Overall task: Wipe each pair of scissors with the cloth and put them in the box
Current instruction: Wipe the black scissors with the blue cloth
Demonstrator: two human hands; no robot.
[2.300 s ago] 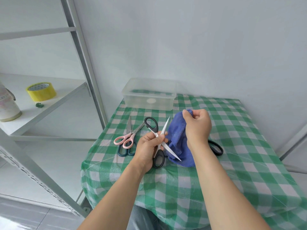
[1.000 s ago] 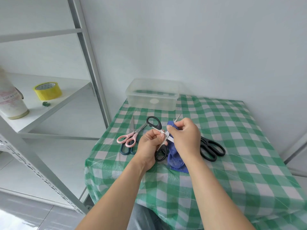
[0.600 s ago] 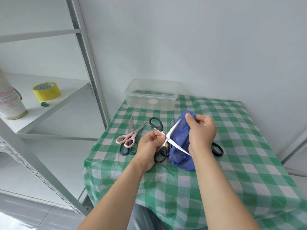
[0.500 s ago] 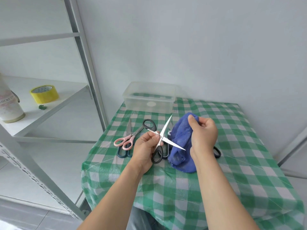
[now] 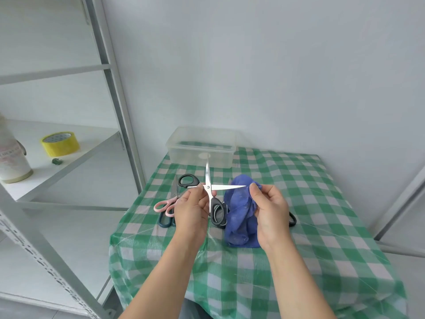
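Two stiff, sharp blades [image 5: 220,187] gape: my left hand [image 5: 192,207] pinches the black scissors [image 5: 208,187] at the pivot, right hand [image 5: 271,208] pinches limp cloth [image 5: 239,210]; handles seem safer.

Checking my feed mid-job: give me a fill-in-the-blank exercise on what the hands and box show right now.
The left hand holds the black-handled scissors with blades ____.
The right hand pinches the ____ cloth at one blade tip.
The clear box contains ____ scissors.
Missing: open; blue; no.
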